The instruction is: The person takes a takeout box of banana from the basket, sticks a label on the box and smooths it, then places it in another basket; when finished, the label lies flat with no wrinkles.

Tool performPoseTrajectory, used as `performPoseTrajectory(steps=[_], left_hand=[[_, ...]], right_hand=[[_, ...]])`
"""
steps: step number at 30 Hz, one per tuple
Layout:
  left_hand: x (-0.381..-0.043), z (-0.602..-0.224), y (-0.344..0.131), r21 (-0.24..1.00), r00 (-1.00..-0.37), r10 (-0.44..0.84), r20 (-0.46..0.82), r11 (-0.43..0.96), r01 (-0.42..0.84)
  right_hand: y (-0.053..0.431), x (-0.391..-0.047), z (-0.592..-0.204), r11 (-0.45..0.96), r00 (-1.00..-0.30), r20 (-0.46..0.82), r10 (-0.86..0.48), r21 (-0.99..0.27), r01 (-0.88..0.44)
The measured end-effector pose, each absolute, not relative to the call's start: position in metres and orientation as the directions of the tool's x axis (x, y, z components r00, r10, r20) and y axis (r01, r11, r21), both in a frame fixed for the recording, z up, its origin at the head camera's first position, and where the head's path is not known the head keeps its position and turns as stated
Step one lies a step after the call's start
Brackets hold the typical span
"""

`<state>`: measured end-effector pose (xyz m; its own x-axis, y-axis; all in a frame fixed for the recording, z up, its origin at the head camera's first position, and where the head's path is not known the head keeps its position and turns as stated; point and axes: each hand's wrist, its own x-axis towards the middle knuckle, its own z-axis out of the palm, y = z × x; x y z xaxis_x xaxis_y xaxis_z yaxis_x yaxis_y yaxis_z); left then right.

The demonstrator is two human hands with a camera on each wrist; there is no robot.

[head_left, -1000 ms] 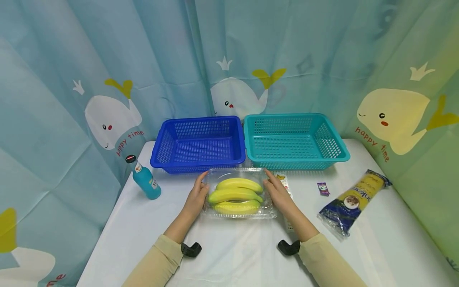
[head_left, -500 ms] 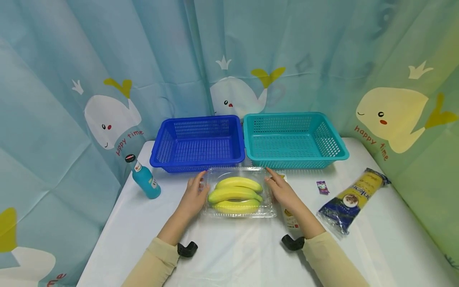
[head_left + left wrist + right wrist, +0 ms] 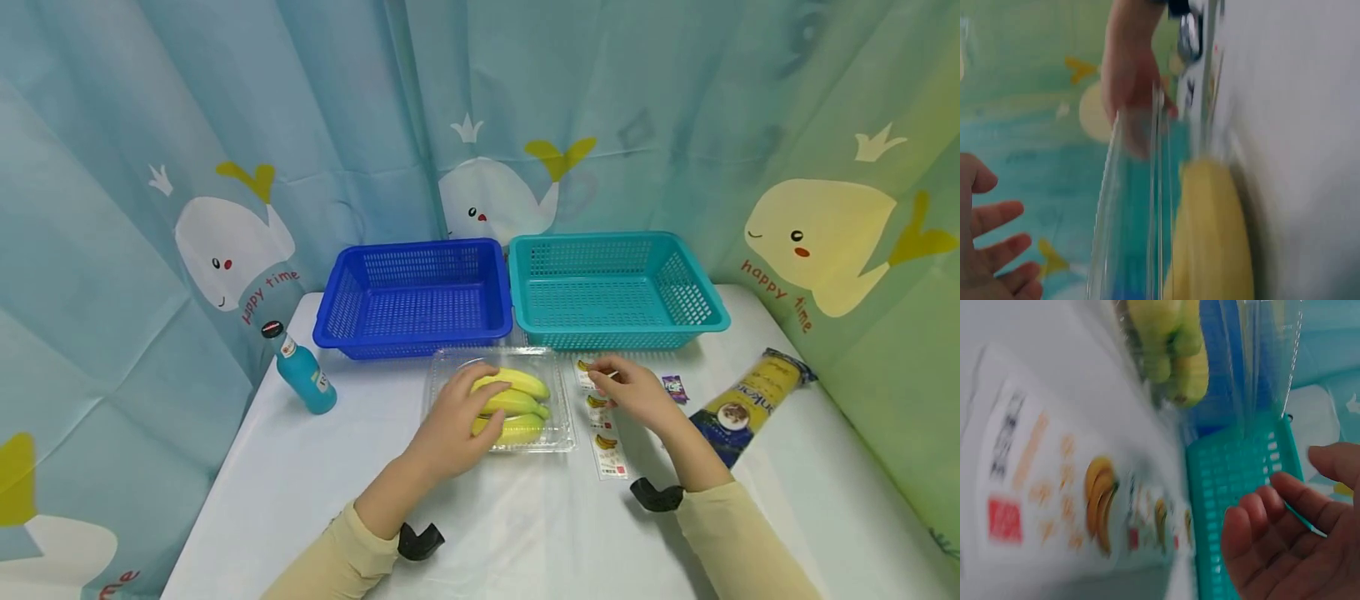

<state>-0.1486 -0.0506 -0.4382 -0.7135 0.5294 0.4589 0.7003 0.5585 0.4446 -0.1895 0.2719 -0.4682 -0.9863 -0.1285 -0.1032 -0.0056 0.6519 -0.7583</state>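
A clear plastic clamshell box (image 3: pixel 561 421) with yellow-green bananas (image 3: pixel 521 404) inside lies on the white table, its lid down. Over its left part hovers my left hand (image 3: pixel 453 423), fingers spread and slightly bent, holding nothing. To the right of the box lies a strip of white banana stickers (image 3: pixel 609 454), printed with bananas and a red square. My right hand (image 3: pixel 636 392) is above the far end of this strip, fingers loosely bent; the right wrist view shows the palm and fingers (image 3: pixel 1260 509) with nothing held.
A blue basket (image 3: pixel 420 340) and a teal basket (image 3: pixel 622 333) stand side by side behind the box. On the left is a blue bottle (image 3: pixel 303 379). A small purple packet (image 3: pixel 675 388) and a yellow-and-blue pasta bag (image 3: pixel 753 400) lie on the right.
Both hands have left the sides of the box. My left hand has moved right, over the lid; my right hand has shifted right, over the sticker strip, which shows more now.
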Motion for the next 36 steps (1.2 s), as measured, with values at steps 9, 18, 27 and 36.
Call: performPoseTrajectory(steps=[9,18,27,36], left_hand=[[-0.129,-0.454,-0.004,0.34,-0.445,0.833,0.329,0.335,0.879],[-0.128,-0.477,0.027,0.385,-0.298,0.954,-0.031,0.287,0.877],[-0.139,-0.508,0.047,0.423,-0.255,0.964,-0.081,0.265,0.867],[-0.143,-0.518,0.046,0.432,-0.257,0.956,-0.14,0.293,0.853]], right_hand=[[0.282,-0.186,-0.483,0.721,-0.975,-0.108,-0.193,-0.69,-0.066],[0.288,-0.182,-0.501,0.749,-0.959,-0.04,-0.281,-0.634,-0.193],[0.289,-0.181,-0.509,0.752,-0.943,-0.042,-0.33,-0.616,-0.235],[0.29,-0.179,-0.513,0.78,-0.94,-0.027,-0.341,-0.566,-0.267]])
